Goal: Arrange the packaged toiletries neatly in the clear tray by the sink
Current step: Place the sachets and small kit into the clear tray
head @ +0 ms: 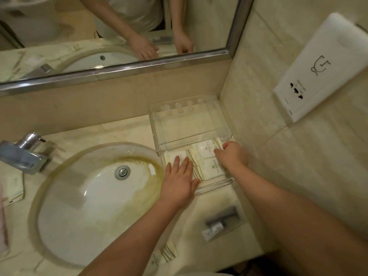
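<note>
Toiletries in flat white packets with gold stripes [205, 149] lie side by side in the front part of the clear plastic tray [217, 185], which sits in the corner of the cream marble bench [123, 128], against both walls and just right of the sink. My left hand [179, 180] lies flat on the packets at the tray's left front, fingers straight and spread a little, gripping nothing. My right hand [233, 154] is over the tray's right side, fingers curled with their tips on the far right packet; whether they pinch it or only press on it I cannot tell. The rear part of the tray shows no packets.

On the bench in front of the tray lies a grey item in a clear wrapper [221, 224], and nearer the bench's front edge one more striped packet [167, 252], beside my left forearm. The oval white sink [69, 196] has a yellow-brown stain round its right side. A chrome tap [25, 150] stands at its left. The metal-framed mirror [49, 36] on the back wall reflects both my hands, and a white socket plate [318, 68] is fixed to the right wall.
</note>
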The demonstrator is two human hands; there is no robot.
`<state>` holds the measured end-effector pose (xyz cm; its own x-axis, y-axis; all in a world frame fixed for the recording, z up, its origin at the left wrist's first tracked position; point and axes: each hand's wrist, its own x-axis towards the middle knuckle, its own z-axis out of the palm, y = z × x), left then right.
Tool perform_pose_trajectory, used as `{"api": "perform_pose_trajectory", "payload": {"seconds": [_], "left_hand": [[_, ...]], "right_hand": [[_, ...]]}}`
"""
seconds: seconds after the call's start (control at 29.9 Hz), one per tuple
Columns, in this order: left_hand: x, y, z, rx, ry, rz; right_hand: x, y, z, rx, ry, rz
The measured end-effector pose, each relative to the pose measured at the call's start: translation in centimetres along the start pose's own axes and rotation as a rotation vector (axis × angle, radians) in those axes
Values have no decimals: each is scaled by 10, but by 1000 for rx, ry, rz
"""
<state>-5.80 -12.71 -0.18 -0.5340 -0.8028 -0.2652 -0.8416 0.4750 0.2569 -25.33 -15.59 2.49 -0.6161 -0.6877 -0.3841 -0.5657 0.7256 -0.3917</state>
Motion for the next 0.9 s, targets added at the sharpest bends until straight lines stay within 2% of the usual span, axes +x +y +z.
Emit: {"api": "perform_pose_trajectory", "payload": {"seconds": [0.17,0.33,0.43,0.53,0.63,0.77,0.9], "left_hand": [[9,4,-8,34,-13,-47],[2,1,-10,61,147,12],[-3,-4,-5,98,47,46],[-3,-4,-2,112,-24,25],[-6,-1,0,160,-67,10],[-16,-1,-4,66,-22,-30],[-40,-7,-10,-70,116,10]], "right_hand": [[-2,2,3,-45,41,-17],[-22,7,3,-85,138,-106],[-39,18,10,-90,149,-250],[-56,33,23,-177,89,-449],[-66,39,30,-252,-8,-511],[-76,41,24,-156,-76,-492],[-110,53,16,9,6,-513]]}}
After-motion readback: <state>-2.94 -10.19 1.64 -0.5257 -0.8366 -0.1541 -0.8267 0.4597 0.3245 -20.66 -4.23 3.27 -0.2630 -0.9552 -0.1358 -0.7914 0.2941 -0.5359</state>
